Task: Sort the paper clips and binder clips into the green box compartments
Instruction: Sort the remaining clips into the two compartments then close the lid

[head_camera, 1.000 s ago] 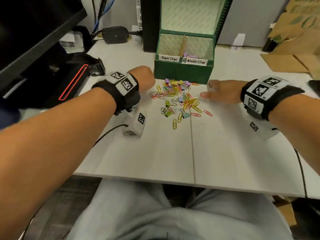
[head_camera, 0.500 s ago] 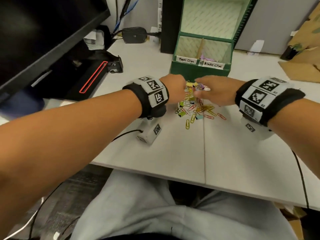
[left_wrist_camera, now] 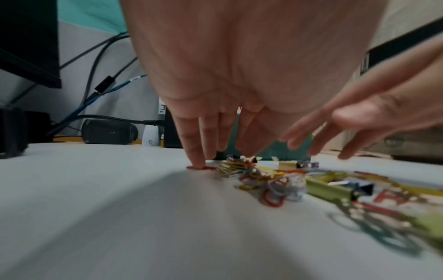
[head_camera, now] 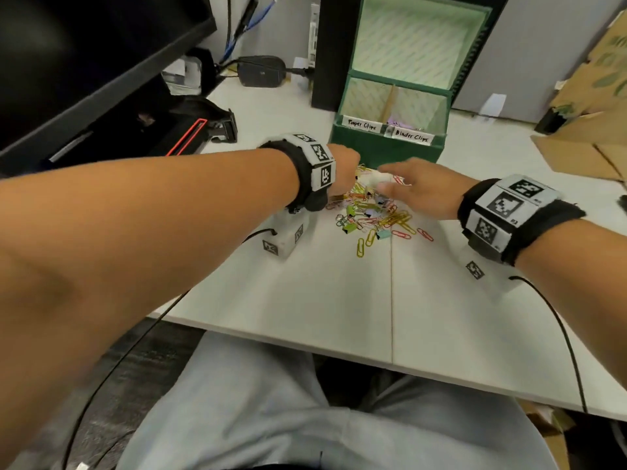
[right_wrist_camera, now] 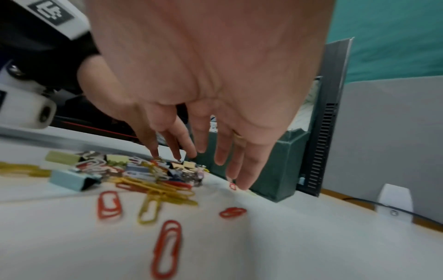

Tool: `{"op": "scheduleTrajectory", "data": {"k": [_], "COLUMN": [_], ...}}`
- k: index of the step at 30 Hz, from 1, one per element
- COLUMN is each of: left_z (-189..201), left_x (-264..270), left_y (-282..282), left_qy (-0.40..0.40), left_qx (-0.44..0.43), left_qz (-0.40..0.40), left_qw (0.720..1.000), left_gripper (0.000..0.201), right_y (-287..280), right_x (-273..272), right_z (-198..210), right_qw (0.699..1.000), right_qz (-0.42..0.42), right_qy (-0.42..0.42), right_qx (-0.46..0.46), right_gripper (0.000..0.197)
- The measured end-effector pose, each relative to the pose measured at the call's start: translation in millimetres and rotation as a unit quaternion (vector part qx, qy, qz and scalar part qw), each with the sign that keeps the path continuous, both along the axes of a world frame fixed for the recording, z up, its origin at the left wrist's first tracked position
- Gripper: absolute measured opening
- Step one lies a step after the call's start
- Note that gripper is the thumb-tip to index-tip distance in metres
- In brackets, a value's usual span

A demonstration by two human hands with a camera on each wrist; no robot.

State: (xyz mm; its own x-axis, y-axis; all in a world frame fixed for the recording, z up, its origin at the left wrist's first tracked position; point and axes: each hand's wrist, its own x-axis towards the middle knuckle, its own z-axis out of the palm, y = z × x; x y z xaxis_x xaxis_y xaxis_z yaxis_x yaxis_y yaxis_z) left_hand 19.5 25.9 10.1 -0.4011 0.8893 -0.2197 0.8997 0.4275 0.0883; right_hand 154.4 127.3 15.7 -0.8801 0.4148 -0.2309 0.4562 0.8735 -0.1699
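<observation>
A pile of coloured paper clips and small binder clips lies on the white table in front of the green box. The box's front compartments are labelled Paper Clips and Binder Clips, and purple clips show in the right one. My left hand reaches into the pile's far left side. In the left wrist view its straight fingers point down and one tip presses a red paper clip. My right hand hovers over the pile's far right with spread, straight fingers, one tip by a small red clip. Neither hand holds anything.
A black monitor and dark gear stand at the left, a power adapter with cables at the back. A black tower stands beside the box, cardboard at the right. Loose paper clips lie nearer me.
Both hands have moved inward from the pile's two sides and now meet over its far edge. The left hand's fingers have straightened down onto the table.
</observation>
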Motion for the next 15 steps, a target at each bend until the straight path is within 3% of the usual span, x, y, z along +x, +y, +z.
{"op": "scheduleTrajectory", "data": {"k": [5,12,15], "left_z": [-5,-6,-3], "left_x": [6,5,-1], "left_y": [14,4,0], "left_qy": [0.025,-0.021,-0.023], "left_qx": [-0.042,0.034,0.047], "left_qz": [-0.028,-0.072,-0.067], "left_qw": [0.998,0.997,0.996], "left_gripper": [0.030,0.047,0.051], "right_y": [13,9,14], "right_x": [-1,5,11], "right_z": [-4,-3,8], "right_qw": [0.997,0.999,0.999], "right_qz": [-0.056,-0.002,-0.022], "right_qy": [-0.049,-0.052,-0.024], "right_qx": [0.022,0.007,-0.030], "right_gripper": [0.050,0.036,0.039]}}
